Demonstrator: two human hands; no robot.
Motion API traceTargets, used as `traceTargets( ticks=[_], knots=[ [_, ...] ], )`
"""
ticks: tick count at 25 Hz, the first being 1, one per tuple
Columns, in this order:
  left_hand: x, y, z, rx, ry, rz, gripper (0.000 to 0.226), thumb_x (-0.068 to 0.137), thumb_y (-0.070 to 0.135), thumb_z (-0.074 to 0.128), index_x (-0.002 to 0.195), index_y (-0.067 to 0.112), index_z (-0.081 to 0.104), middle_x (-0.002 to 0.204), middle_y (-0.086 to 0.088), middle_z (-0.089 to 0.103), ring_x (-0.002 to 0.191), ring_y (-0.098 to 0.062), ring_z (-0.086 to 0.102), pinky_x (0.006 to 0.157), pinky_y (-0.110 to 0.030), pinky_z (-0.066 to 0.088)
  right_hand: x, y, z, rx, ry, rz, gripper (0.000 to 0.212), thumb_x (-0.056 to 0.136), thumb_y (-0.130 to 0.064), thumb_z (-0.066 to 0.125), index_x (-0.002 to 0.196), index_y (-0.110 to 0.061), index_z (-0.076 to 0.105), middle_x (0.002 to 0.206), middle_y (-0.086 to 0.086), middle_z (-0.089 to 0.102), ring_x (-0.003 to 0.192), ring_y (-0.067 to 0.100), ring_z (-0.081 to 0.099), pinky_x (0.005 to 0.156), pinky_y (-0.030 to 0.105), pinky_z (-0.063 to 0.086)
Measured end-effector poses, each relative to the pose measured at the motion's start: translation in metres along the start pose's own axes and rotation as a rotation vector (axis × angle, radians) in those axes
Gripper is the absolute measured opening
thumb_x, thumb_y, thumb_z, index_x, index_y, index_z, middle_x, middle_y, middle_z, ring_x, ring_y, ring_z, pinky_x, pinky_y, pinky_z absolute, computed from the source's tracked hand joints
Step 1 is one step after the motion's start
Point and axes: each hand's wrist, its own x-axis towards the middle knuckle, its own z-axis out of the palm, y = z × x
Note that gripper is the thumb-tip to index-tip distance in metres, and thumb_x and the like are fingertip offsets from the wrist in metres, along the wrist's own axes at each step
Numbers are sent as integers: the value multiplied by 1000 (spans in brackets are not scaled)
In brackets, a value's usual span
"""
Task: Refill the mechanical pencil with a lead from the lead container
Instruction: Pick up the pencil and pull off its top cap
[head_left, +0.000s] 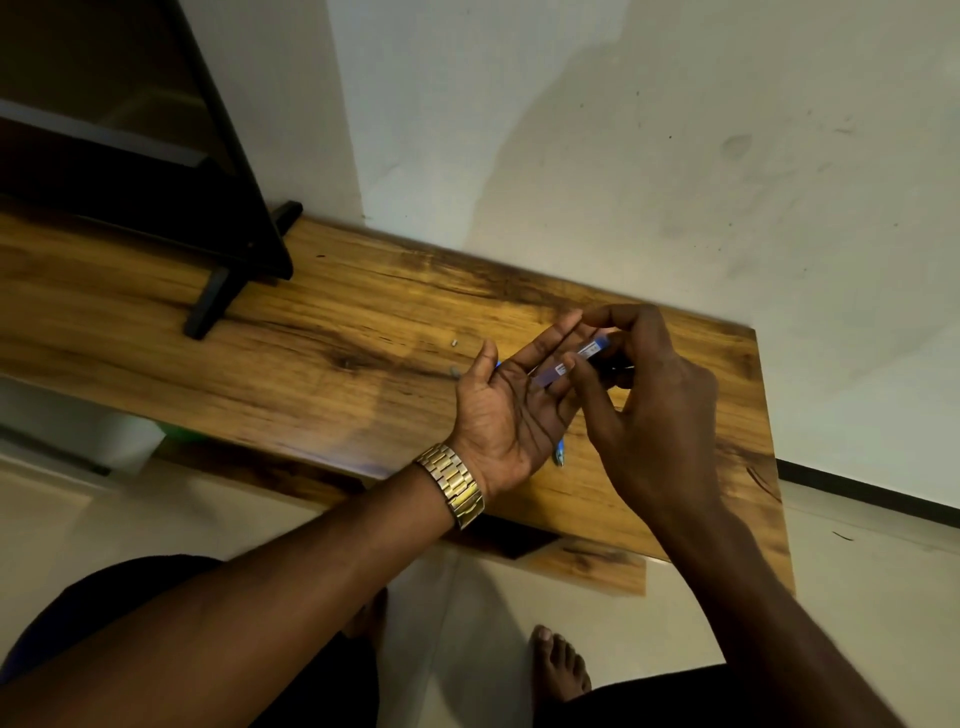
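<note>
My left hand (511, 410) is held palm up and flat above the wooden table (311, 322), fingers apart. Over its fingers my right hand (654, 384) pinches a small bluish translucent lead container (576, 358), tilted with its lower end toward the left palm. A blue mechanical pencil (559, 453) lies on the table under the left hand; only its tip near the wrist and a bit by the thumb show. Two small grey parts (454, 343) (455, 371) lie on the table left of the thumb.
A black monitor on a stand (218, 280) occupies the table's back left. The white wall runs behind the table. The table's right edge is close to my right hand. Bare feet and tiled floor show below the front edge.
</note>
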Motion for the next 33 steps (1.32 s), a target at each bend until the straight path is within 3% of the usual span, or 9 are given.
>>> traceTargets(
  ticks=[4, 7, 9, 14, 17, 22, 24, 28, 33],
  knots=[
    [2, 0, -4, 0, 4, 3, 90, 111, 65, 14, 132, 1, 74, 136, -27, 73, 128, -36, 68, 114, -41, 48, 0, 0, 4, -28, -76, -44, 40, 99, -13, 79, 134, -15, 61, 100, -22, 65, 84, -21, 61, 77, -2, 47],
    [3, 2, -3, 22, -9, 7, 85, 111, 64, 13, 153, 3, 54, 166, -26, 48, 159, -40, 39, 135, -48, 22, 1, 3, 4, -11, -11, -37, 35, 99, -13, 77, 130, -12, 62, 99, -18, 67, 84, -18, 62, 76, 0, 50],
    [4, 2, -3, 8, -34, 29, 87, 111, 64, 10, 160, 2, 45, 169, -21, 44, 164, -39, 30, 137, -48, 14, 0, 4, 5, -17, -26, -34, 32, 99, -16, 76, 128, -11, 62, 95, -17, 68, 79, -14, 64, 74, 4, 52],
    [6, 4, -7, -49, -59, 39, 92, 109, 67, 7, 157, -1, 46, 161, -20, 53, 147, -32, 56, 121, -39, 43, 5, 13, 0, 78, 128, 98, 26, 101, -24, 77, 122, -19, 64, 93, -24, 68, 84, -10, 72, 72, 7, 54],
    [4, 5, -9, -34, -59, 42, 90, 109, 66, 9, 156, 0, 47, 161, -19, 52, 148, -28, 54, 122, -38, 41, 9, 19, -4, 300, 176, 239, 25, 102, -27, 77, 123, -24, 63, 97, -6, 80, 85, 5, 80, 72, 14, 60],
    [3, 19, -8, -46, -55, 70, 94, 108, 70, 7, 156, -1, 45, 168, -23, 46, 158, -33, 43, 130, -40, 32, 14, 47, -11, 398, 347, 409, 23, 99, -27, 80, 117, -17, 69, 99, 1, 82, 88, 12, 82, 77, 25, 67],
    [3, 31, -7, -53, -15, 105, 98, 107, 73, 7, 160, -2, 43, 169, -23, 44, 160, -34, 41, 131, -40, 30, 12, 66, -8, 257, 285, 461, 15, 97, -25, 83, 106, -18, 74, 94, -2, 81, 84, 8, 80, 79, 27, 68],
    [4, 45, -7, -46, 82, 154, 106, 103, 79, 11, 161, -2, 45, 164, -24, 52, 157, -34, 47, 133, -41, 31, 3, 90, 16, -103, 60, 438, 11, 92, -22, 87, 94, -20, 76, 82, -13, 73, 76, -2, 69, 67, 6, 51],
    [2, 46, -3, -7, 98, 147, 108, 101, 82, 13, 160, -2, 46, 162, -25, 54, 156, -34, 48, 133, -41, 30, -5, 102, 31, -109, -67, 462, 11, 92, -26, 87, 98, -19, 81, 83, -15, 72, 80, 1, 70, 72, 16, 55]
  ],
)
